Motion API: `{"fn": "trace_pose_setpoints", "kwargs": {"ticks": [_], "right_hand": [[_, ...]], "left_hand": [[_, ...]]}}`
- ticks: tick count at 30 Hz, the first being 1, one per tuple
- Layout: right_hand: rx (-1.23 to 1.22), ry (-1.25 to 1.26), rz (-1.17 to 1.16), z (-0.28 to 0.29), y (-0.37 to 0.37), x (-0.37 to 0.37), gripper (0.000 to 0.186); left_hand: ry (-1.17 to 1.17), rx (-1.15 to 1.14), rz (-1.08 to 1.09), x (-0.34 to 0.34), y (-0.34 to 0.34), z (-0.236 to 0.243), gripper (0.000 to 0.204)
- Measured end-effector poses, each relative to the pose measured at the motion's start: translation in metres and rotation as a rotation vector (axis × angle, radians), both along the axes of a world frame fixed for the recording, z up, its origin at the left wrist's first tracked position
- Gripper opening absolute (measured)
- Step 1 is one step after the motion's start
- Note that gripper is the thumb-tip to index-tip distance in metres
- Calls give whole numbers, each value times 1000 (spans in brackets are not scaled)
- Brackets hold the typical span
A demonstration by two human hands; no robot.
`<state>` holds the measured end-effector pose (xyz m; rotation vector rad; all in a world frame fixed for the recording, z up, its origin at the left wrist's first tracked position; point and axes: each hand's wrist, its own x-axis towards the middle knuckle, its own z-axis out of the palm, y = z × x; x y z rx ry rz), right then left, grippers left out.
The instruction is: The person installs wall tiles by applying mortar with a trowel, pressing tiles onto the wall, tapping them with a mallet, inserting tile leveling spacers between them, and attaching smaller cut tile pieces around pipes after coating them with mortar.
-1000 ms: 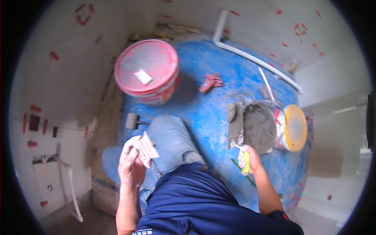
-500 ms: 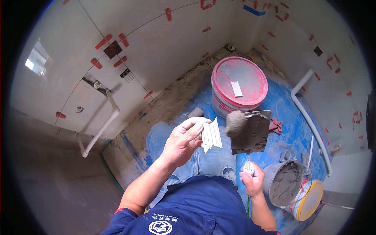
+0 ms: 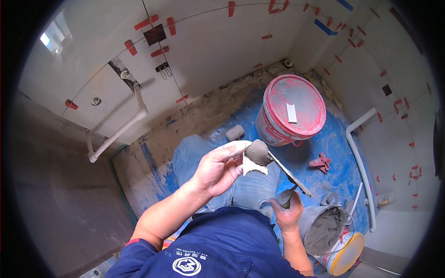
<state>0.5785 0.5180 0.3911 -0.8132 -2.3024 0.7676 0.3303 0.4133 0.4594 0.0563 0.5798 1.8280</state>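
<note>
My left hand (image 3: 217, 167) is closed on a small white tile piece (image 3: 254, 169) with curved cut ends, held over my knees. A rounded lump of grey mortar (image 3: 258, 153) covers the upper part of its face. Gripped by its handle in my right hand (image 3: 288, 214) is a trowel (image 3: 295, 175), its flat blade tilted nearly edge-on. The blade's far end meets the mortar lump beside the tile piece. Below and right of that hand stands a bucket of grey mortar (image 3: 302, 227).
A lidded red-and-white bucket (image 3: 303, 90) carries another white tile piece (image 3: 291, 113). A yellow-lidded bucket (image 3: 347, 255) sits by the mortar bucket. A red glove or rag (image 3: 320, 162) lies on the blue floor. White pipes (image 3: 121, 134) project from the left wall; another pipe (image 3: 361, 167) runs along the right.
The trowel has turned from flat-facing to edge-on and moved left to the tile piece. Its mortar lump now rests on the tile piece. The view has shifted slightly.
</note>
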Motion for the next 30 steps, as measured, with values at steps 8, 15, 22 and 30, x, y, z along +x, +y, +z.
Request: {"fn": "trace_pose_setpoints", "kwargs": {"ticks": [8,15,22,30], "right_hand": [[171,103,-36,-12,1,6,44],[-240,64,-121,11,0,30,33],[-1303,388,114,78,4,38,61],[-1849,306,57,112,10,43,66]], "left_hand": [[-205,163,25,-12,-2,-1,32],[505,6,299,-30,-7,8,28],[804,34,547,-24,4,-2,23],[-195,155,190,0,27,-50,24]]}}
